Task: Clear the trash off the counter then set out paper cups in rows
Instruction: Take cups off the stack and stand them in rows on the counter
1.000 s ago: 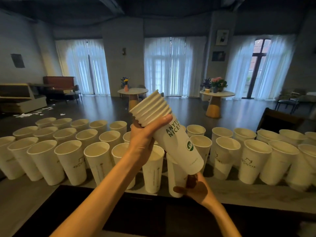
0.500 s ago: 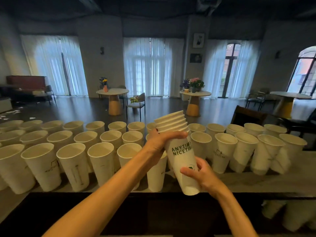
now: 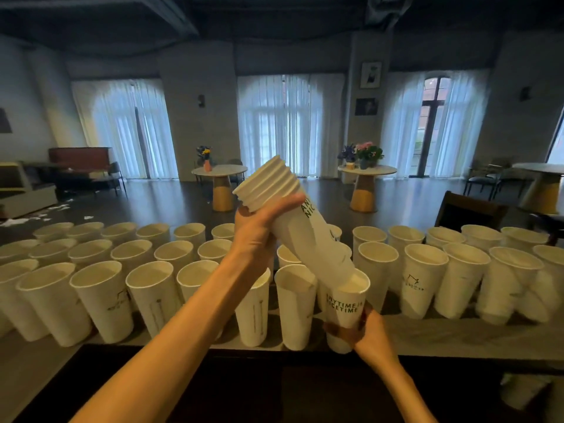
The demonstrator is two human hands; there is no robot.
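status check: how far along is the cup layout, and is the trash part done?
Done: rows of upright cups cover most of the counter, and no trash shows on it.

In hand: the left hand grips a tilted nested stack; the right hand has a grip on a single cup pulled partly off its bottom.

Left: place that cup at the front edge, then deal out the stack.

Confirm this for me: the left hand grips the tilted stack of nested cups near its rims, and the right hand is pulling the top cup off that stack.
Not quite. In the head view the right hand pulls off the bottom cup, the one printed ANYTIME IS NICETIME, not the top one. The rest holds: the left hand grips the tilted stack near its rims.
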